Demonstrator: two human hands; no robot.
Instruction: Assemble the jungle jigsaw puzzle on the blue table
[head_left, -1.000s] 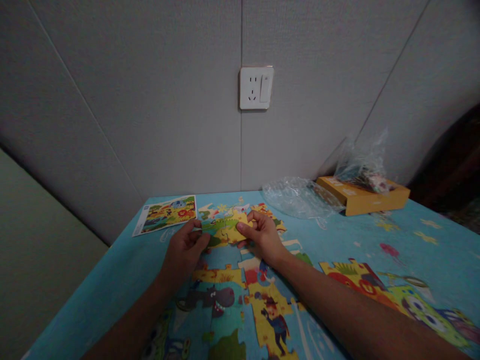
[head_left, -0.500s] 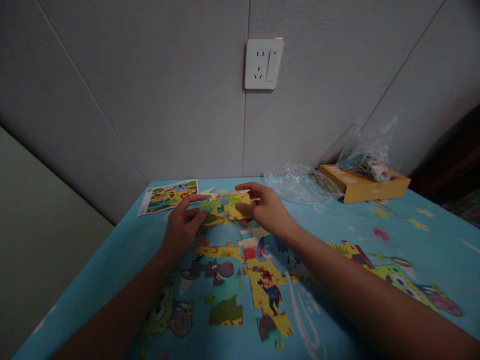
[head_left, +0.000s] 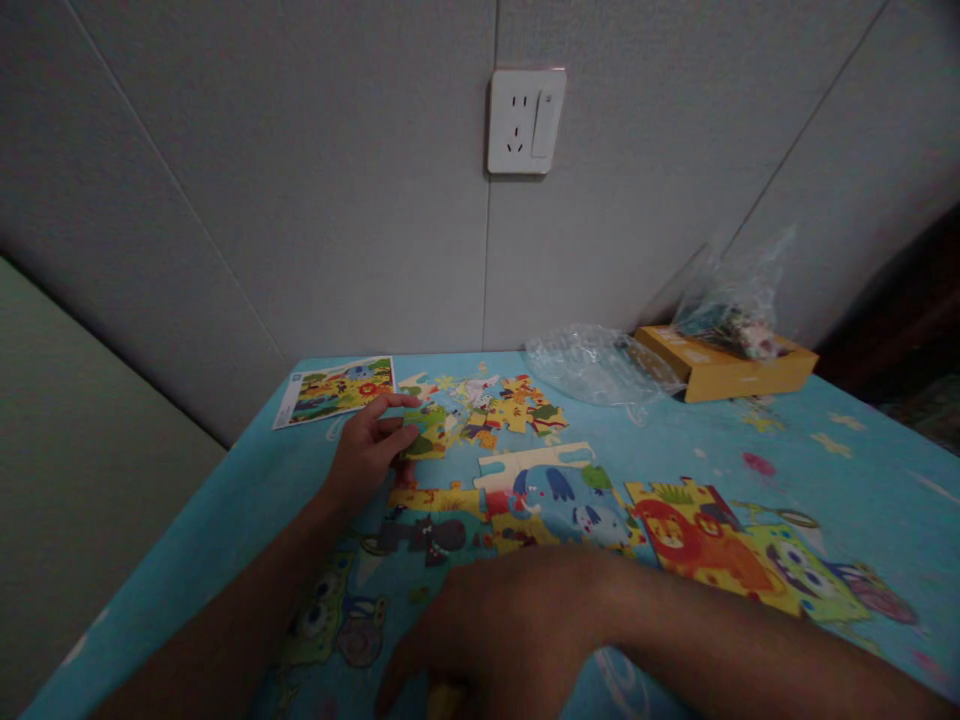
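One green-and-yellow puzzle piece (head_left: 430,440) sits pinched in the left grip (head_left: 365,446)

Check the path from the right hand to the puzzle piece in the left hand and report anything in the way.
The hippo section lies flat between the right hand and the puzzle piece in the left hand; nothing visible rises up to block the way.

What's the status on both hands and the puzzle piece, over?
Left hand: holding flat green-and-yellow puzzle piece. Right hand: at bottom frame edge, yellow patch beneath; grip unclear. Obstruction: right hand hides part of blue printed tablecloth.
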